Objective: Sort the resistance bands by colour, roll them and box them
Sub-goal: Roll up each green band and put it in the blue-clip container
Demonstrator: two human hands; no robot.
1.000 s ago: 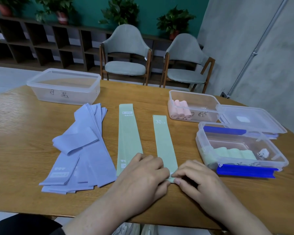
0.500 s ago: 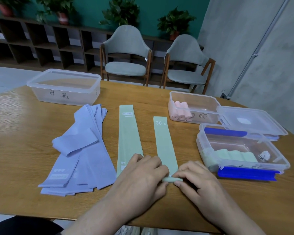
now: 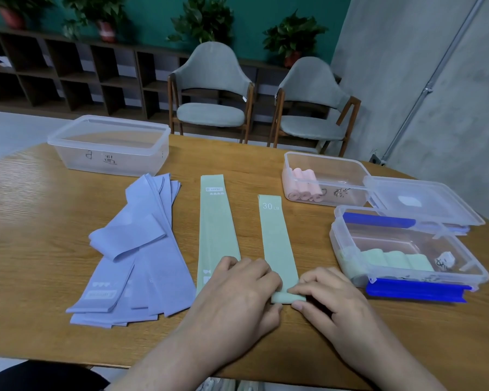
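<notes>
Both hands work the near end of the 30 LB green band, at 6 o'clock on the table. Left hand & right hand pinch a small roll started at that end; rest of the band lies flat, running toward 12. A 2nd green band lies flat just left of it, its near end under the left hand. Purple bands sit in a loose pile at 9. Empty box at 11. Pink box w/ pink rolls at 1, lid beside it. Green box at 3 holds green rolls, blue clips on its sides.
</notes>
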